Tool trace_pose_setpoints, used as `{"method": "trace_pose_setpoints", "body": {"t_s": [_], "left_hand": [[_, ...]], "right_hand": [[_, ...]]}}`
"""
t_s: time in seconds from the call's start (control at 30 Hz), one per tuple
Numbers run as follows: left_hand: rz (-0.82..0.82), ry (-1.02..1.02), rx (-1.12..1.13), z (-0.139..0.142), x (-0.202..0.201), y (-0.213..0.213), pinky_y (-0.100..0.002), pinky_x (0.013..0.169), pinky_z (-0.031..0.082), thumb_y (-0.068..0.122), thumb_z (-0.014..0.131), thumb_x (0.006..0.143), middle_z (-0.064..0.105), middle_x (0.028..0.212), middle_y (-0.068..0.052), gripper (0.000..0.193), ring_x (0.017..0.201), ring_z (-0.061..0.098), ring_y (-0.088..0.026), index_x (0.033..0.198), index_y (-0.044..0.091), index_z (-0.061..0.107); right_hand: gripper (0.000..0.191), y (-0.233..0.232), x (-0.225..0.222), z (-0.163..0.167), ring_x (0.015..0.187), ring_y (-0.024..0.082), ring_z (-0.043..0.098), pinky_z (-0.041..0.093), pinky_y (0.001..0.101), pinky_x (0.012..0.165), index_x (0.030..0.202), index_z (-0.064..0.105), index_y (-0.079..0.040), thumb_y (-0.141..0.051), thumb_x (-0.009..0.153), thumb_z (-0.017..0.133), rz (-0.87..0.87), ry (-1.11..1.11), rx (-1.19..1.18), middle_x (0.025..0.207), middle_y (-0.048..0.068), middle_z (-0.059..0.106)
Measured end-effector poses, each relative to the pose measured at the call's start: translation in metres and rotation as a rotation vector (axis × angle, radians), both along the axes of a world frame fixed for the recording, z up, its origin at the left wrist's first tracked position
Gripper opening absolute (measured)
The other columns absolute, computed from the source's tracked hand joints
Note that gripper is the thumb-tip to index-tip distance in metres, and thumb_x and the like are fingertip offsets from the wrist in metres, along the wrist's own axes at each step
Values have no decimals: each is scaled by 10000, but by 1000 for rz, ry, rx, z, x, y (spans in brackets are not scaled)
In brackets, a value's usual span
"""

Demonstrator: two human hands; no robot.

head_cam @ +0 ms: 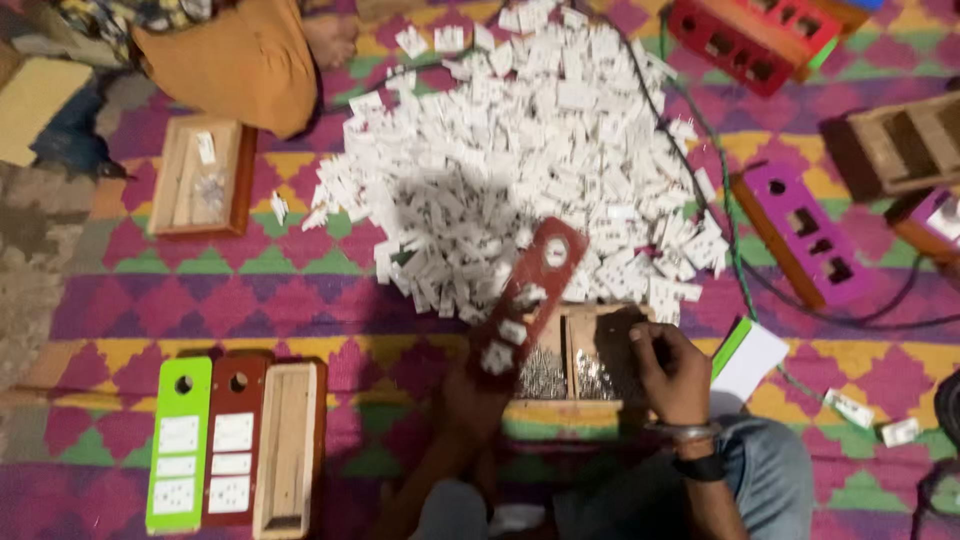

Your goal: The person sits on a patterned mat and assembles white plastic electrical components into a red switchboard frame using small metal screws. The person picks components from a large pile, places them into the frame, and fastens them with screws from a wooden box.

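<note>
Lower centre of the frame: the left hand (470,395) was closed around the lower end of a dark red switch board (525,295), holding it tilted so that its upper end reached over the lower edge of the white pile of switch parts (530,150). White pieces sat in several of the board's cut-outs. Just to the right, the right hand (668,372) was curled, fingertips pinched down in the wooden tray (575,365) of small metal screws; what it gripped could not be told. The tray lay directly under the board. At lower left lay a green board (178,445), a red board (233,440) and a wooden box (290,450), well apart from the hands, with bare patterned mat (380,310) between.
</note>
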State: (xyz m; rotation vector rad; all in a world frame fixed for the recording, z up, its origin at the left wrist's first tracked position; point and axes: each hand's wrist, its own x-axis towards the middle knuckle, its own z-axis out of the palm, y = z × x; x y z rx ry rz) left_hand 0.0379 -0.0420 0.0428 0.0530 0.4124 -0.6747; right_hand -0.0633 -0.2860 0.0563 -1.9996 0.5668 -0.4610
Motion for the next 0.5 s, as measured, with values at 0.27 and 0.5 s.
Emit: {"method": "trace_pose_setpoints", "body": {"t_s": [0.27,0.5], "left_hand": [[-138,-205,201,-29,-3,1,-446,747,594,466,496,1048,650,1232,-122,537,1016,667,-301,1449,110,501],[-71,-167,179,-18,-6,-5,-395,903,550,349,448,1095,616,1424,-80,520,1158,614,-254,1552,102,477]], "right_hand": [[323,39,0,-13,813,412,699,567,521,699,1114,668,-117,-225,816,729,270,456,-478,987,170,723],[258,32,-1,-16,832,391,716,579,510,704,1077,766,-202,-292,843,704,206,431,-479,1049,120,745]]}}
